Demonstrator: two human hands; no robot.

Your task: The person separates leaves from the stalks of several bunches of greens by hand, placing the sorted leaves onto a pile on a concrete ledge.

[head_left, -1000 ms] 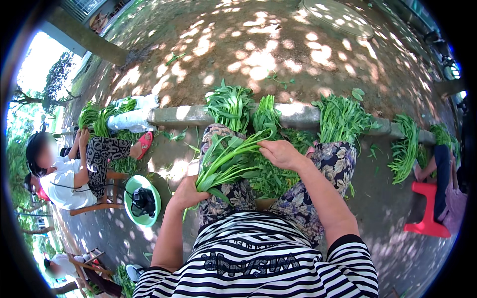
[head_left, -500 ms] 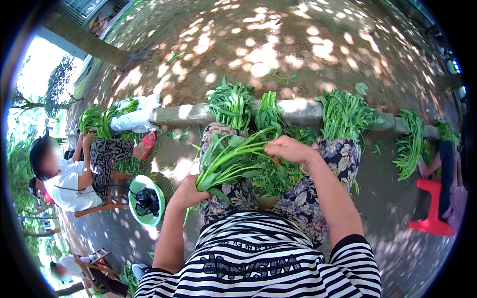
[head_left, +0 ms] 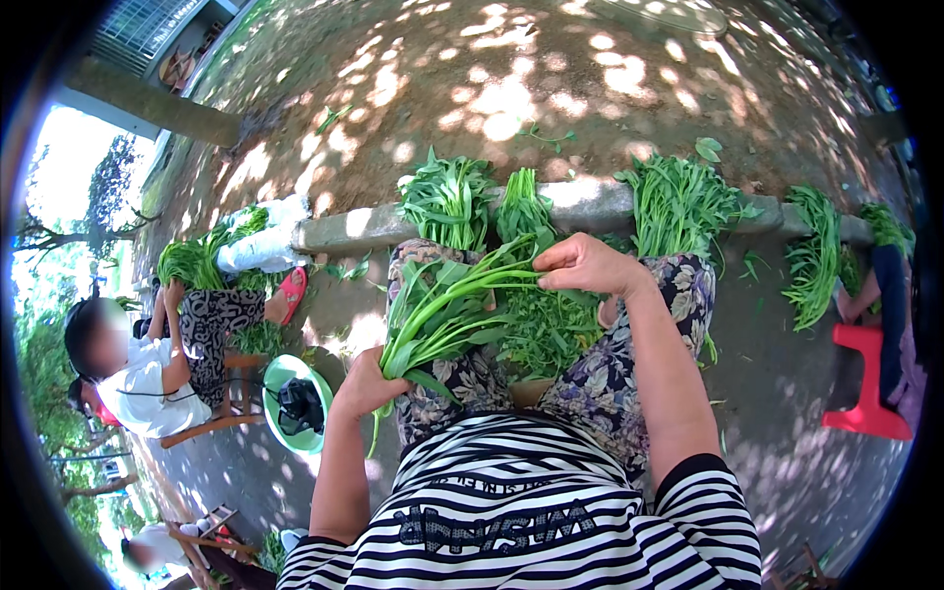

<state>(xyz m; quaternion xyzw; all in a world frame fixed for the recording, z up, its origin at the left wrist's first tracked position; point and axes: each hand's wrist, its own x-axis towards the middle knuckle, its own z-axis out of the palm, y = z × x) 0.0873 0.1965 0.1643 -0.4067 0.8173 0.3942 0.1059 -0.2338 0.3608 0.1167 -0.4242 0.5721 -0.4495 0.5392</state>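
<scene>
Green leafy bunch [head_left: 433,323] in our grasp

Head view: our left hand [head_left: 364,382] is closed around one end, above our flowered trousers [head_left: 472,385]; our right hand [head_left: 588,265] is at the other, and we cannot tell whether it pinches anything.

Smooth plastic at eight o'clock, the basin [head_left: 290,367], its bag [head_left: 300,405] glinting glossy! Smooth plastic past three: the stool [head_left: 865,382]. Two o'clock, rough, stony kerb [head_left: 590,208]. Down at six, matt cloth, the shirt [head_left: 492,501]. Stems [head_left: 433,312] mid-dial, smooth, lightly glossy.
</scene>
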